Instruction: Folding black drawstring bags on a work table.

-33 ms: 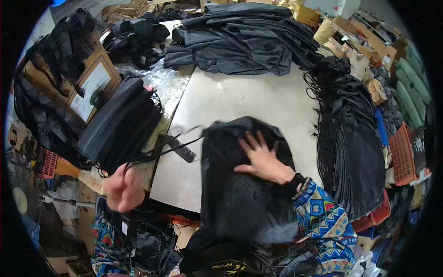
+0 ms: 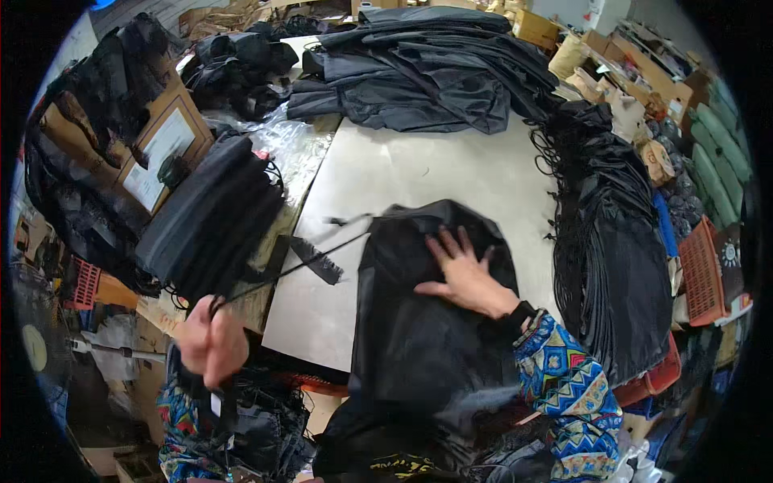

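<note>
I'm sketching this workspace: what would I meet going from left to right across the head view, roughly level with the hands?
Red basket → left hand → black bag under the spread right hand → pile of black bags → orange basket.

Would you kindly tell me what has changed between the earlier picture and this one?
The left hand, holding the cord, has moved slightly down in the picture, and the cord runs straighter to the black bag. The bag and the right hand spread on it have shifted slightly right. Nothing was newly taken or let go. The black stacks around the tabletop stayed put.
</note>
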Motion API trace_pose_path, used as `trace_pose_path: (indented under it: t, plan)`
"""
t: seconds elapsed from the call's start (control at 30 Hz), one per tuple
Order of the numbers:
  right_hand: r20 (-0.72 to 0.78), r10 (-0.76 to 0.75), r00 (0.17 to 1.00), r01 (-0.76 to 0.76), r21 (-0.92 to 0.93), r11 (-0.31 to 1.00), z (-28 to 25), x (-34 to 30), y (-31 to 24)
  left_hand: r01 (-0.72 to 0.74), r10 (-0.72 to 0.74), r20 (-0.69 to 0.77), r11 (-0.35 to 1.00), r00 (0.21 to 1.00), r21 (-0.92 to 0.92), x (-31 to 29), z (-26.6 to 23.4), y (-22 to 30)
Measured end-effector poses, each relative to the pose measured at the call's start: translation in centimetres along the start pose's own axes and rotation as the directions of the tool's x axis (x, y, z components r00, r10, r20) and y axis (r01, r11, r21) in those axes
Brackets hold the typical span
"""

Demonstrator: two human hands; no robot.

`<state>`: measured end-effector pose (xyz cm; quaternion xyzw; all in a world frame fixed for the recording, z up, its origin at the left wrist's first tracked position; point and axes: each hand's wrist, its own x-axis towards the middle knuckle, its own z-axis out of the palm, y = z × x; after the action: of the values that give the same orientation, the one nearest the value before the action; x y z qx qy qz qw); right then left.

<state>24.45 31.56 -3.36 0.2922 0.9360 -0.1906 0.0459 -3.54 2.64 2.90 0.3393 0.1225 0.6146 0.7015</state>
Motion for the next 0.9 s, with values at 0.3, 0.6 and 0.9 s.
trace_pose_path:
  t: [0.3, 0.6, 0.9]
  plan:
    - [-0.363, -0.241, 0.9, 0.324, 0.189, 0.927, 1.5, 1.5, 1.6, 0.294, -0.096, -0.284, 0.491, 0.954, 0.82, 16.6, 5.1, -7.9]
    - [-0.489, 0.126, 0.863, -0.141, 0.007, 0.99, -1.6, -11.6, 2.8, -0.091, -0.109, 0.034, -0.58, 0.993, 0.809, 17.2, -4.3, -14.0]
    - [0.18, 0.52, 0.835, -0.547, 0.376, 0.748, -7.2, -11.3, 7.4, -0.041, -0.053, 0.009, -0.639, 0.999, 0.768, 23.1, -9.6, -12.4]
